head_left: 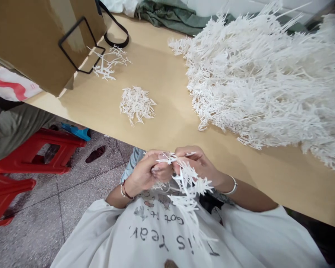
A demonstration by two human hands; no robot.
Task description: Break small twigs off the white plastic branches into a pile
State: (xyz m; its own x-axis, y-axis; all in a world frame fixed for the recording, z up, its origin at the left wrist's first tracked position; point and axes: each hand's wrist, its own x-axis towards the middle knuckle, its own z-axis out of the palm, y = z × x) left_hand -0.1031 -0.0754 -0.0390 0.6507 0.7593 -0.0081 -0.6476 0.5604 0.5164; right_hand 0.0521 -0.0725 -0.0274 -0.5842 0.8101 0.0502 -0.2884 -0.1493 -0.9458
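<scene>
Close to my body, at the table's front edge, both hands meet on a white branched plastic piece [187, 184]. My left hand [156, 169] is closed, its thumb and fingers pinching the thin tip of the piece. From my right hand [197, 163], also closed around it, the spiky branches hang down in front of my shirt. More white strands show below my left hand; whether they are held there I cannot tell. A small heap of short white pieces [137, 104] lies on the table beyond my left hand.
A huge pile of white branched pieces [268, 82] covers the table's right side. Bare branched stems [108, 65] lie by a black wire stand [85, 46] and a cardboard box [44, 37]. Red stools [41, 152] and a seated person's leg [16, 123] are at left.
</scene>
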